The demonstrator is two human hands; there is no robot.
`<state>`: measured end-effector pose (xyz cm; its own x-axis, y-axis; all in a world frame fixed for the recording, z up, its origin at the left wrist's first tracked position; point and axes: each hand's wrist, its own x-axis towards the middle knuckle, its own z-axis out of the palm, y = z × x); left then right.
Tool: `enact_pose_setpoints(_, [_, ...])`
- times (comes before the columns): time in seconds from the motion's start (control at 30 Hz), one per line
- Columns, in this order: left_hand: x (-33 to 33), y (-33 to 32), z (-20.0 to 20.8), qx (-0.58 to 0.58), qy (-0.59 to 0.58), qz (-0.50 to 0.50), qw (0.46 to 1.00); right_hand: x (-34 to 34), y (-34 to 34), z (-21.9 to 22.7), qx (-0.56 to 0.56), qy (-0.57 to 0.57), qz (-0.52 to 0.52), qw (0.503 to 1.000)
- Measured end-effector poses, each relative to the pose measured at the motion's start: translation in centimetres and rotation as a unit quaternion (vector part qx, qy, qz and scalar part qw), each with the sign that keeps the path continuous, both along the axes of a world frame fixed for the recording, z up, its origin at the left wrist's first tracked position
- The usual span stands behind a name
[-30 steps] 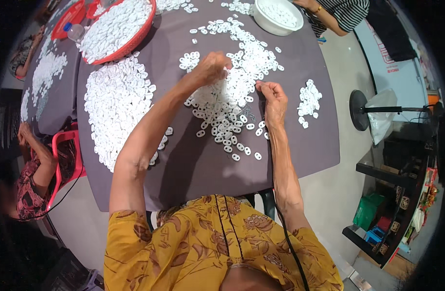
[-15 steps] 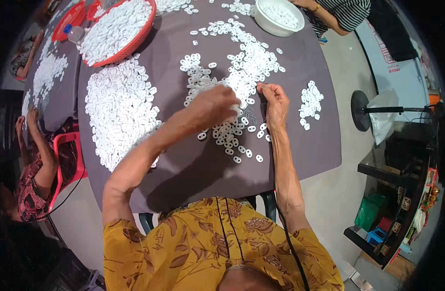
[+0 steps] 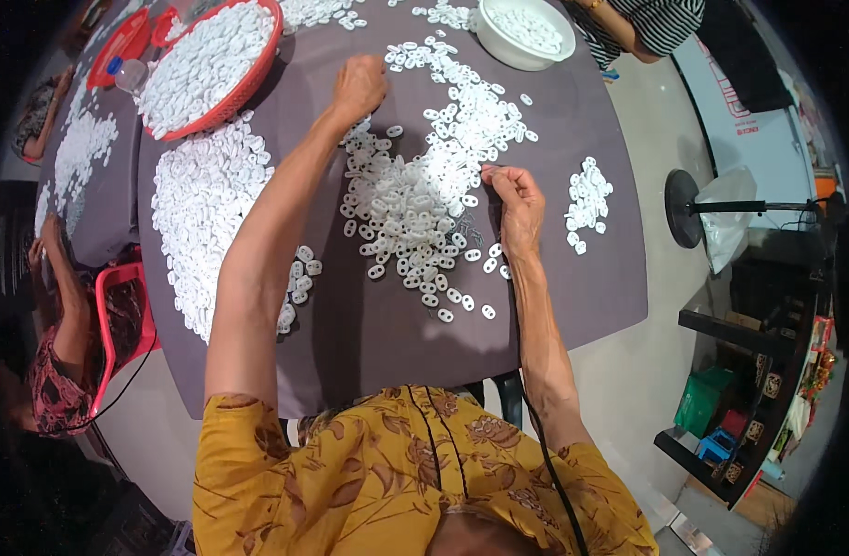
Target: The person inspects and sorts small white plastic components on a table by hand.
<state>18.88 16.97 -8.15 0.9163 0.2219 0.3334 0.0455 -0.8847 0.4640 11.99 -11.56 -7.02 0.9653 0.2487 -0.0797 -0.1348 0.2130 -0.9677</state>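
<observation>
Underside of left grip (image 3: 359,85) unseen

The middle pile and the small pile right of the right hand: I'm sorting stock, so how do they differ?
The middle pile is far larger; the small pile has only a fraction as many pieces. The middle pile stretches in a long, ragged spread; the small pile is one narrow cluster. The middle pile lies left of the right hand, the small pile right of it. Both are white pieces on the grey table.
</observation>
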Motion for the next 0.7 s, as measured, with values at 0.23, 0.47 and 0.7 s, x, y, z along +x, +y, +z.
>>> enact_pose_setpoints(0.23, [2.6, -2.3, 0.3, -0.011, -0.019, -0.048, 0.999, -0.1, 0.2, 0.1, -0.006, 0.011, 0.002, 1.0])
enact_pose_setpoints(0.47, [2.7, -5.2, 1.2, 0.043, -0.007, -0.081, 0.996, 0.0, 0.1, 0.0, 0.004, 0.005, 0.005, 1.0])
enact_pose_setpoints(0.7, [1.9, -5.7, 2.2, 0.037, 0.09, -0.089, 0.991, 0.1, 0.2, -0.3, 0.0, 0.002, 0.011, 1.0])
